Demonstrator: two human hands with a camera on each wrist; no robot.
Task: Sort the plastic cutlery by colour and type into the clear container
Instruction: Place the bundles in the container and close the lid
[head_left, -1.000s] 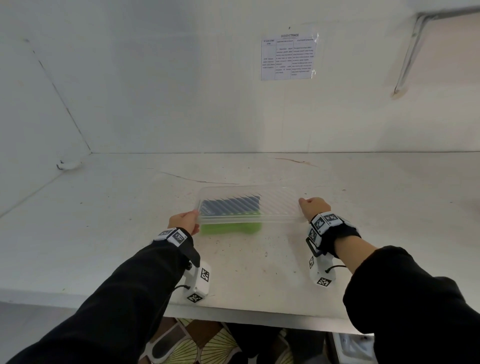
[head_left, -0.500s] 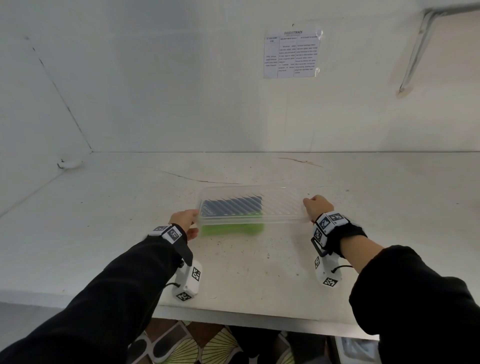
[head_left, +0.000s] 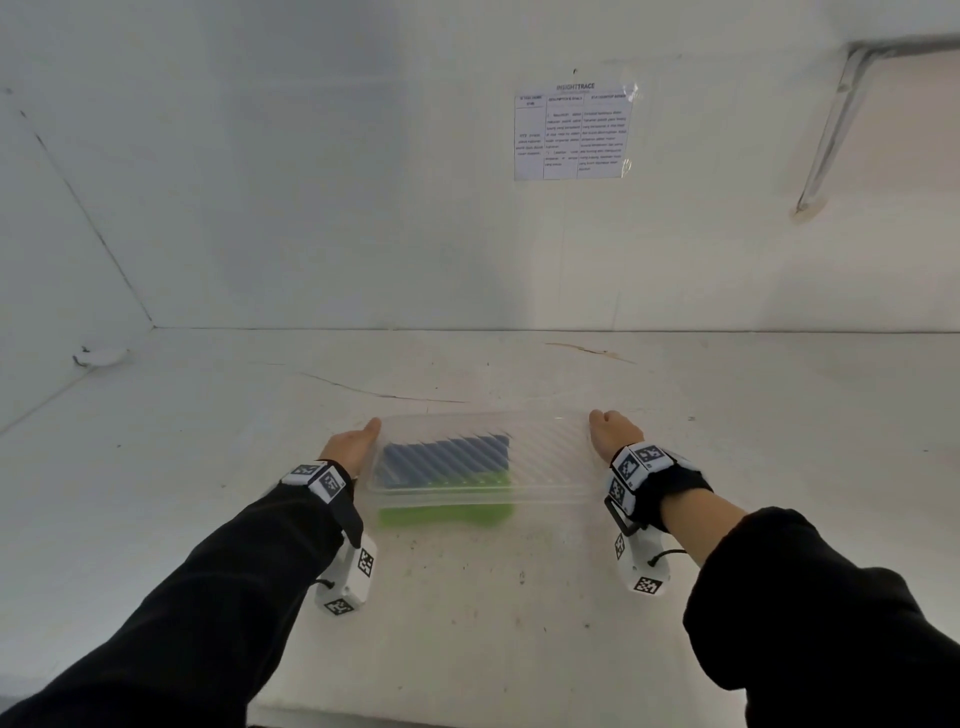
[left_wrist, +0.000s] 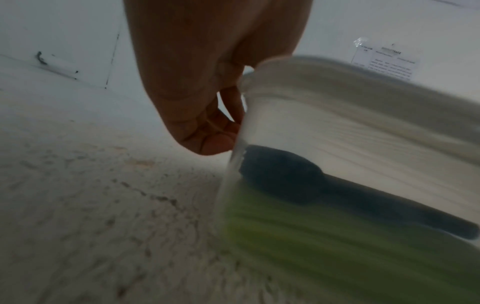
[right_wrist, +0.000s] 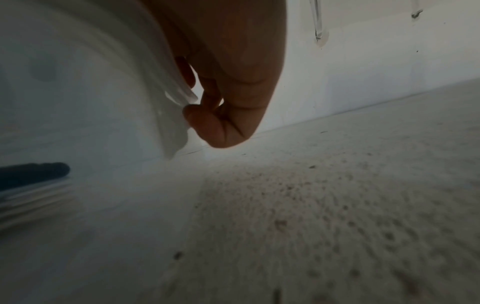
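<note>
Fingers (left_wrist: 207, 142) of both hands grip the clear container (head_left: 550, 457) on the speckled table (head_left: 467, 597).

A white worktop (head_left: 467, 597) filled the lower half of the head view, its surface speckled with dark grime, with a thin dark crack (head_left: 374, 391) left of centre and a brownish streak (head_left: 589, 351) further right near the back edge. White walls rose behind and to the left. A printed sheet (head_left: 572, 132) in a glossy sleeve hung on the back wall, upper right of centre, its text too small to read. A slanted metal bracket (head_left: 831, 130) sat in the upper right corner. A small whitish scrap (head_left: 98, 356) lay at the far left.
</note>
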